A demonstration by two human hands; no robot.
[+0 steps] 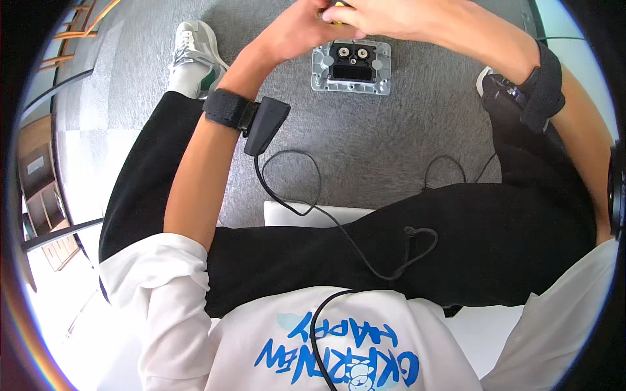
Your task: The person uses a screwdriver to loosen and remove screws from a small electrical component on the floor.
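Observation:
At the top edge of the head view my left hand (304,27) and my right hand (391,18) meet, fingers closed and overlapping. Between them shows a small yellow and black thing (338,6); the frame edge and my fingers hide most of it, so its kind is unclear. Just below my hands, a grey plastic housing (320,79) lies on the grey floor, with screw holes around its rim. Set in its middle is a black block (353,72) with two round metal-ringed sockets. My right fingers hang above the housing's far side, and I cannot tell whether they touch it.
Black devices are strapped on my left wrist (229,112) and right wrist (542,91). A thin black cable (339,228) loops across my lap. My legs lie either side of the housing. A white flat object (306,214) sits by my thighs; wooden shelves (45,208) stand far left.

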